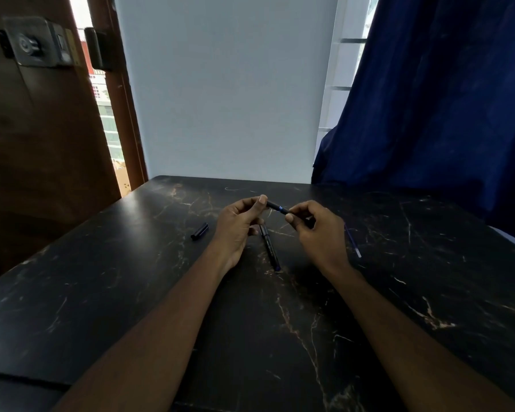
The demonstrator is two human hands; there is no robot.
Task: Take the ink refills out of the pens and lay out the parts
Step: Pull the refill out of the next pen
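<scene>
Both hands are pinching one pen (276, 207): left hand (241, 223) and right hand (315, 230) are gripping opposite ends, its axis running straight between them.

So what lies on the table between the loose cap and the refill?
In the head view, the second pen lies between the cap and the refill, with both hands above it.

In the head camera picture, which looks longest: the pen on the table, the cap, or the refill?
1. Pen and refill: they look about alike, and a hand hides part of each, so I won't rank them.
2. Cap: clearly shortest.
</scene>
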